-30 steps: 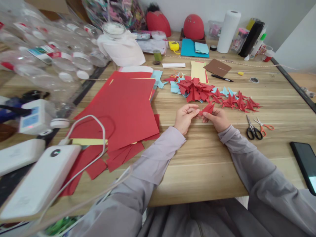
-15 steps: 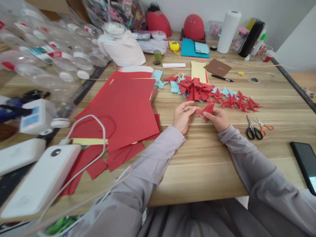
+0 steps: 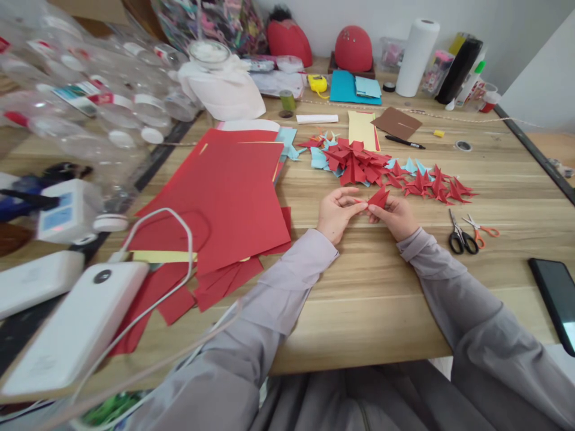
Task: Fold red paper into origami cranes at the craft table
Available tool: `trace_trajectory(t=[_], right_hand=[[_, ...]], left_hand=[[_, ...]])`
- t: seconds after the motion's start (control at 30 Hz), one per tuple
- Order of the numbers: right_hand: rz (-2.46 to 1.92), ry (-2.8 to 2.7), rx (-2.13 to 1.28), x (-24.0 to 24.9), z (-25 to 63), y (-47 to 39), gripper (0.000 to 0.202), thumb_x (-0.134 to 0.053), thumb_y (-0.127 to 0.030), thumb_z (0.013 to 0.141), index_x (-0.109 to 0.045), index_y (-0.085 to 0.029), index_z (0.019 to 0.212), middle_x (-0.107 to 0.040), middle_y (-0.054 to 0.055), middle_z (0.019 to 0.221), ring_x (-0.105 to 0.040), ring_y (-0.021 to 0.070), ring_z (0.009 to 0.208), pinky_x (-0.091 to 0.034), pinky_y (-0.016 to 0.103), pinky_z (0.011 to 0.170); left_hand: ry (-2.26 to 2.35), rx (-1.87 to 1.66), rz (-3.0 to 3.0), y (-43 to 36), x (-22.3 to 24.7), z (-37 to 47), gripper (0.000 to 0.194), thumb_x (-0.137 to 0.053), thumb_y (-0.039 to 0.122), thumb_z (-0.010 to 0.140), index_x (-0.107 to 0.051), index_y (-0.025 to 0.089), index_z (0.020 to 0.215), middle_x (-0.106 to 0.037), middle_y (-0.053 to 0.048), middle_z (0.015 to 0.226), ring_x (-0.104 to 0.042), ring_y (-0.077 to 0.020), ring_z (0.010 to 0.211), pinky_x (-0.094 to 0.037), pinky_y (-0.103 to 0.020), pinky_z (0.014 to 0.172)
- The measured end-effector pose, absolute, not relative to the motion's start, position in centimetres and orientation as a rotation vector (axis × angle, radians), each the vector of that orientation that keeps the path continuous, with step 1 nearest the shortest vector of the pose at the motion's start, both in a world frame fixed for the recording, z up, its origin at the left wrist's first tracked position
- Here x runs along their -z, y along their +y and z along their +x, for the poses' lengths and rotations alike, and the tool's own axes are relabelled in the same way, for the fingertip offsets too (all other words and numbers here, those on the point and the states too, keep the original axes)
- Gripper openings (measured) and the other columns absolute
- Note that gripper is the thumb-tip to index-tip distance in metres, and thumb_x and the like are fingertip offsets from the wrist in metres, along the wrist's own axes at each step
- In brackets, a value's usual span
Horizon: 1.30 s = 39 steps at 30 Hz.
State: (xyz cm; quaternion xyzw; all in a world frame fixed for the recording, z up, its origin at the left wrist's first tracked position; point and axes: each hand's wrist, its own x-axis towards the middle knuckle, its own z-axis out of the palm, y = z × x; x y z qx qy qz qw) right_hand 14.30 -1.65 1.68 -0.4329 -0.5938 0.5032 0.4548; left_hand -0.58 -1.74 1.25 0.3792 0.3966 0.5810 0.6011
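Note:
A small folded red paper piece (image 3: 380, 197), pointed like an origami crane, is held between both hands above the table. My right hand (image 3: 398, 215) pinches its body between thumb and fingers. From the other side my left hand (image 3: 338, 214) grips its narrow end, the thumb reaching close to the right thumb; the fingers partly cover that end. Just beyond the hands lies a heap of red folded paper cranes (image 3: 354, 161), mixed with light blue ones (image 3: 408, 166), trailing off to the right.
Red paper sheets (image 3: 242, 191) are stacked at the left, near a white power bank (image 3: 76, 329) with a cable. Black-handled scissors (image 3: 462, 239), orange-handled scissors (image 3: 480, 230) and a phone (image 3: 554, 302) lie at the right. Plastic bottles (image 3: 103, 114) crowd the far left; a tape measure (image 3: 317, 84) sits behind.
My left hand has shifted slightly right, its thumb now closer to the right thumb on the red paper piece. The right hand has hardly moved.

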Motion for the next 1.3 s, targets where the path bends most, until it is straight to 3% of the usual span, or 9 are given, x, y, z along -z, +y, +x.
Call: trace_trajectory(t=[0.23, 0.53, 0.77, 0.9, 1.0, 1.13, 1.3], right_hand=[[-1.075, -1.462, -1.236, -1.85, 14.28, -1.71, 0.04, -0.072, -0.055, 0.063, -0.064, -0.016, 0.067, -0.063, 0.001, 0.055, -0.057, 0.0111, 0.048, -0.049, 0.025, 0.05], [-1.077, -1.457, -1.236, -1.7, 14.28, -1.65, 0.041, -0.072, -0.056, 0.062, -0.063, -0.017, 0.066, -0.062, 0.0, 0.054, -0.056, 0.0112, 0.047, -0.049, 0.025, 0.05], [-1.077, -1.468, -1.249, -1.87, 14.25, -1.69, 0.041, -0.072, -0.056, 0.062, -0.064, -0.017, 0.066, -0.063, 0.001, 0.054, -0.056, 0.0114, 0.048, -0.048, 0.025, 0.05], [-1.071, -1.454, -1.26, -1.95, 14.23, -1.71, 0.04, -0.072, -0.056, 0.063, -0.064, -0.017, 0.065, -0.063, 0.001, 0.054, -0.056, 0.0113, 0.048, -0.048, 0.025, 0.05], [-1.079, -1.452, -1.259, -1.98, 14.24, -1.67, 0.04, -0.072, -0.055, 0.063, -0.063, -0.017, 0.064, -0.062, 0.0, 0.053, -0.056, 0.0113, 0.047, -0.048, 0.026, 0.05], [-1.058, -1.425, -1.266, -1.79, 14.29, -1.56, 0.038, -0.072, -0.054, 0.063, -0.063, -0.017, 0.066, -0.062, 0.0, 0.055, -0.056, 0.011, 0.048, -0.048, 0.025, 0.049], [-1.005, -1.395, -1.307, -1.23, 14.46, -1.36, 0.036, -0.072, -0.05, 0.066, -0.064, -0.016, 0.066, -0.063, 0.0, 0.057, -0.057, 0.0093, 0.048, -0.047, 0.023, 0.049]], left_hand=[[0.921, -1.317, 0.875, -1.76, -1.43, -0.58, 0.035, -0.081, 0.023, 0.05, -0.063, 0.014, 0.079, -0.063, 0.003, 0.056, -0.06, -0.0101, 0.053, -0.048, -0.025, 0.061], [0.874, -1.339, 0.826, -1.65, -1.37, -0.61, 0.03, -0.076, 0.032, 0.059, -0.063, 0.015, 0.079, -0.068, -0.002, 0.069, -0.062, -0.0128, 0.058, -0.051, -0.029, 0.062], [0.877, -1.326, 0.814, -1.63, -1.52, -0.76, 0.026, -0.071, 0.029, 0.064, -0.064, 0.015, 0.085, -0.068, -0.003, 0.068, -0.064, -0.0139, 0.059, -0.05, -0.028, 0.06], [0.867, -1.346, 0.784, -1.53, -1.49, -0.67, 0.029, -0.069, 0.036, 0.068, -0.063, 0.015, 0.088, -0.067, -0.002, 0.063, -0.063, -0.0145, 0.057, -0.049, -0.027, 0.056], [0.865, -1.339, 0.811, -1.6, -1.45, -0.52, 0.036, -0.074, 0.04, 0.064, -0.062, 0.015, 0.088, -0.067, -0.002, 0.068, -0.063, -0.0136, 0.058, -0.05, -0.027, 0.057], [0.909, -1.311, 0.955, -1.86, -1.17, -0.34, 0.047, -0.083, 0.028, 0.051, -0.062, 0.015, 0.091, -0.065, 0.001, 0.065, -0.061, -0.0112, 0.058, -0.05, -0.027, 0.064], [0.902, -1.271, 1.025, -2.03, -0.99, -0.34, 0.038, -0.08, 0.026, 0.054, -0.063, 0.014, 0.086, -0.065, 0.001, 0.06, -0.059, -0.0107, 0.055, -0.047, -0.026, 0.062]])
